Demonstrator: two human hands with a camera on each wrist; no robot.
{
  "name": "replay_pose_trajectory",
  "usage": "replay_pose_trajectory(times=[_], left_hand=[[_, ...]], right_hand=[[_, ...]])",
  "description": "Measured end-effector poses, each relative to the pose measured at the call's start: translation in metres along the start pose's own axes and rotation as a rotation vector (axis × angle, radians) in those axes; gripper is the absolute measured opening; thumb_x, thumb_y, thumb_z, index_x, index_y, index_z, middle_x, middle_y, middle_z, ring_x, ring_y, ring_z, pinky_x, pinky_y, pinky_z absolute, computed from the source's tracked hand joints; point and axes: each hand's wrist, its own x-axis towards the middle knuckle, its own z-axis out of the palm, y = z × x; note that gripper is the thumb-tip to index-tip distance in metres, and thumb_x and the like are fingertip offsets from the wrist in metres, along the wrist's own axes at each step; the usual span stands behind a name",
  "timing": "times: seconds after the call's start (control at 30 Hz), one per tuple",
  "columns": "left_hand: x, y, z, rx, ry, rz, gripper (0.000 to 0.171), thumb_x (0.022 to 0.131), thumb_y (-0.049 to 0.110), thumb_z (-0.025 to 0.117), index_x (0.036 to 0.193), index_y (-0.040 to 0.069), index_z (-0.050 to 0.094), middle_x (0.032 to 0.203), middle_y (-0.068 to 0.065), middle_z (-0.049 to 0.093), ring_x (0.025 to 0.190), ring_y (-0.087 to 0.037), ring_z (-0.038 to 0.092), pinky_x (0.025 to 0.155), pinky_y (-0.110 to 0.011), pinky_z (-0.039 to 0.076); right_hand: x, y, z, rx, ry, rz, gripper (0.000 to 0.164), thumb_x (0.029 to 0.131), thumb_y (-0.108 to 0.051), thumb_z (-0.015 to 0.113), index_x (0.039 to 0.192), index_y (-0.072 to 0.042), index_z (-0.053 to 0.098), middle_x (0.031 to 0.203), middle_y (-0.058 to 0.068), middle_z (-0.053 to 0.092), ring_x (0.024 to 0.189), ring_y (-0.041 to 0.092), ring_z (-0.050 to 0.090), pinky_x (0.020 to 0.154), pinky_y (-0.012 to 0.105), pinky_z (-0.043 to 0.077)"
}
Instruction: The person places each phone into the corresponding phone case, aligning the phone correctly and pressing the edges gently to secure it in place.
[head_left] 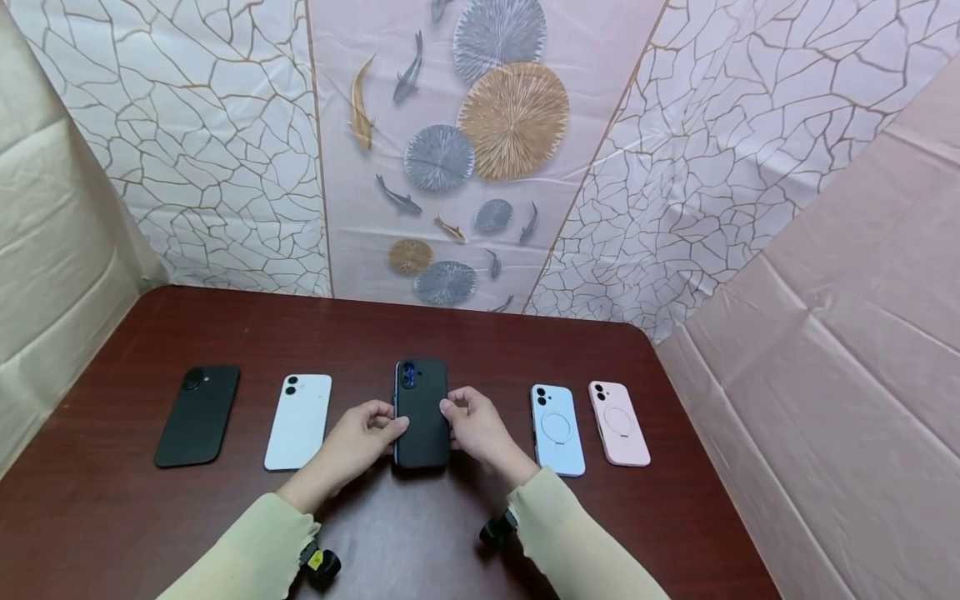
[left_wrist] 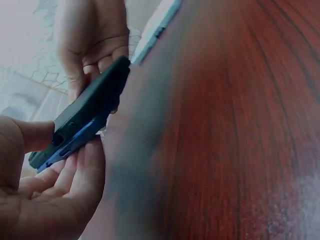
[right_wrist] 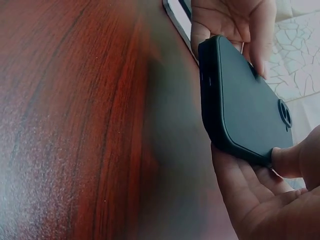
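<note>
Patterned cloth [head_left: 225, 150] is hanging behind the red-brown table [head_left: 420, 542]; over its middle, left hand [head_left: 356, 435] and right hand [head_left: 480, 429] are pinching the black case [head_left: 422, 417] and blue phone [left_wrist: 82, 134] at opposite edges, presumably for even control. White phone [head_left: 298, 422] is lying aside, apparently leaving room.

Sleeves [head_left: 238, 550]: pale yellow-green | cuff edges [head_left: 298, 518]: wavy | wrist cameras [head_left: 327, 570]: black

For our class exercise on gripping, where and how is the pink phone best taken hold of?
Probably grip the pink phone by both long edges, coming from above with the right hand once it releases the held phone: the pink one lies flat and looks slim, with bare table between it and the blue phone.
</note>
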Motion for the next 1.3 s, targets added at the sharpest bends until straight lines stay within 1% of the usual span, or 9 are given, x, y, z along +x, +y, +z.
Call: replay_pose_trajectory(times=[0.07, 0.1, 0.2, 0.27, 0.5, 0.77, 1.07, 1.3], left_hand=[[-0.0003, 0.0003, 0.0004, 0.075, 0.037, 0.022, 0.031, 0.092, 0.027, 0.068, 0.108, 0.002, 0.062, 0.092, -0.008, 0.067, 0.078, -0.019, 0.067, 0.07, -0.037, 0.055], [-0.0003, -0.0002, 0.0005, 0.098, 0.048, 0.029, 0.031, 0.091, 0.027, 0.069, 0.108, 0.002, 0.063, 0.091, -0.007, 0.067, 0.076, -0.018, 0.067, 0.068, -0.036, 0.055], [0.0009, -0.0023, 0.0007, 0.116, 0.059, 0.035, 0.03, 0.091, 0.026, 0.07, 0.107, 0.002, 0.064, 0.088, -0.006, 0.068, 0.075, -0.017, 0.067, 0.067, -0.034, 0.055], [0.0014, -0.0034, 0.0006, 0.119, 0.063, 0.042, 0.029, 0.091, 0.025, 0.07, 0.107, 0.002, 0.064, 0.087, -0.006, 0.068, 0.074, -0.017, 0.067, 0.065, -0.032, 0.054], [0.0007, -0.0025, 0.0005, 0.114, 0.073, 0.048, 0.028, 0.09, 0.024, 0.07, 0.105, 0.002, 0.065, 0.087, -0.006, 0.068, 0.074, -0.017, 0.066, 0.066, -0.032, 0.055], [-0.0018, -0.001, -0.0005, 0.107, 0.068, 0.032, 0.031, 0.093, 0.025, 0.066, 0.112, -0.001, 0.064, 0.093, -0.008, 0.068, 0.077, -0.017, 0.067, 0.071, -0.037, 0.056], [-0.0032, 0.0004, -0.0005, 0.107, 0.065, 0.018, 0.035, 0.094, 0.021, 0.065, 0.119, -0.004, 0.061, 0.097, -0.009, 0.067, 0.079, -0.017, 0.067, 0.072, -0.037, 0.056], [-0.0028, -0.0007, -0.0004, 0.096, 0.068, 0.034, 0.033, 0.094, 0.019, 0.065, 0.115, -0.005, 0.062, 0.094, -0.009, 0.067, 0.078, -0.017, 0.067, 0.07, -0.035, 0.056]], right_hand=[[-0.0004, -0.0004, 0.0002, 0.002, -0.001, 0.003, 0.027, 0.101, -0.026, 0.053, 0.121, -0.006, 0.053, 0.087, 0.011, 0.064, 0.07, 0.02, 0.06, 0.064, 0.038, 0.055], [-0.0007, -0.0005, 0.0004, 0.002, -0.002, 0.004, 0.028, 0.101, -0.026, 0.053, 0.121, -0.006, 0.053, 0.087, 0.011, 0.064, 0.07, 0.02, 0.059, 0.064, 0.038, 0.055], [-0.002, -0.0012, 0.0007, 0.004, -0.005, 0.005, 0.028, 0.101, -0.026, 0.053, 0.121, -0.006, 0.053, 0.086, 0.011, 0.065, 0.07, 0.02, 0.06, 0.064, 0.037, 0.055], [-0.0024, -0.0015, 0.001, 0.006, -0.006, 0.005, 0.028, 0.101, -0.026, 0.054, 0.121, -0.006, 0.053, 0.087, 0.01, 0.065, 0.07, 0.021, 0.06, 0.064, 0.037, 0.055], [-0.0025, -0.0003, 0.001, 0.014, -0.006, 0.003, 0.028, 0.101, -0.027, 0.054, 0.12, -0.006, 0.053, 0.09, 0.01, 0.067, 0.073, 0.022, 0.062, 0.065, 0.038, 0.055], [-0.0017, 0.0019, 0.0004, 0.048, -0.04, -0.001, 0.035, 0.101, -0.025, 0.054, 0.129, -0.004, 0.053, 0.103, 0.009, 0.069, 0.082, 0.023, 0.068, 0.071, 0.043, 0.057], [-0.0023, 0.0024, 0.0005, 0.063, -0.064, -0.017, 0.028, 0.1, -0.024, 0.055, 0.121, -0.005, 0.056, 0.095, 0.009, 0.071, 0.081, 0.024, 0.068, 0.072, 0.045, 0.056], [-0.0012, 0.0033, 0.002, 0.075, -0.057, -0.028, 0.024, 0.1, -0.022, 0.056, 0.116, -0.005, 0.058, 0.092, 0.009, 0.071, 0.078, 0.024, 0.068, 0.068, 0.041, 0.057]])
